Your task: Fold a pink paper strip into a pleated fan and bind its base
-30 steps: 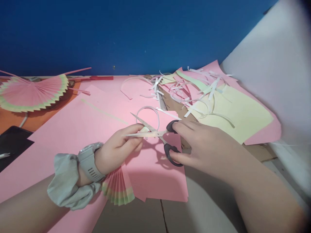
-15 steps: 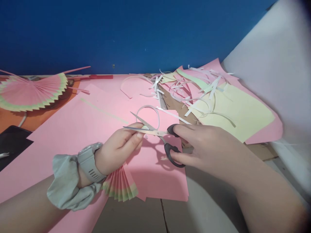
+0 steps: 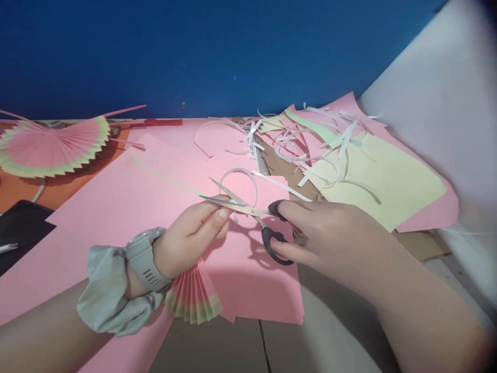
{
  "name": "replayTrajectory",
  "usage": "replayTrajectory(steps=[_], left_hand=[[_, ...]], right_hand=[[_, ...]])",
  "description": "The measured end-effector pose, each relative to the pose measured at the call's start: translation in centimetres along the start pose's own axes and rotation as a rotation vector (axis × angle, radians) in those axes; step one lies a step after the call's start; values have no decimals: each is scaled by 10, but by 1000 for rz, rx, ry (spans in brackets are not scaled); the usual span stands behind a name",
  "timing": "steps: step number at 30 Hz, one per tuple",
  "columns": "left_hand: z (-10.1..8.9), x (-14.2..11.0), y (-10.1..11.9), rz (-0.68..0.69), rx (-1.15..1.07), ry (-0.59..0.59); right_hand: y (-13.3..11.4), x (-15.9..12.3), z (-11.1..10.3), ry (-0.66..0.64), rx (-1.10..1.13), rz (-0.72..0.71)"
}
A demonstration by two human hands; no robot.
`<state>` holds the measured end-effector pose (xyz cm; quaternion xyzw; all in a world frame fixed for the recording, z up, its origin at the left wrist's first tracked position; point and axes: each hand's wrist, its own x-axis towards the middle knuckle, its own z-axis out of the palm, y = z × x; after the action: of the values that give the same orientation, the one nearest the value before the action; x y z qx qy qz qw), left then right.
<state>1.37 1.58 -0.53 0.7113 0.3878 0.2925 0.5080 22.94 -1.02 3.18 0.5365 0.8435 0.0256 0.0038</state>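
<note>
My right hand (image 3: 310, 228) grips the black handles of a pair of scissors (image 3: 253, 211), whose blades are spread and point left. Between the fingers of my left hand (image 3: 194, 233) is pinched a thin paper strip (image 3: 255, 189); part of it curls in a loop behind the blades, and a pale green length stretches to the upper left. The scissor blades lie right at my left fingertips, beside the strip. Below my left wrist, a pleated paper fan (image 3: 194, 300) in pink and green rests on pink paper sheets (image 3: 252, 295), partly hidden by the watch.
An opened pink and green fan (image 3: 54, 145) lies at the left over an orange surface. Cut paper scraps (image 3: 306, 134) pile at the back right, beside a pale yellow sheet (image 3: 380, 176). A dark flat object (image 3: 19, 233) sits at the left edge. Behind stands a blue wall (image 3: 233, 57).
The view has shifted very slightly. Both hands and the open scissors keep nearly the same positions around the strip.
</note>
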Motion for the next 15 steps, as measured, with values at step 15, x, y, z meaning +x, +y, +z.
replayTrajectory(steps=[15], left_hand=[[2,-1,1,-43,-53,25]], right_hand=[[-4,0,-2,50,-80,-39]])
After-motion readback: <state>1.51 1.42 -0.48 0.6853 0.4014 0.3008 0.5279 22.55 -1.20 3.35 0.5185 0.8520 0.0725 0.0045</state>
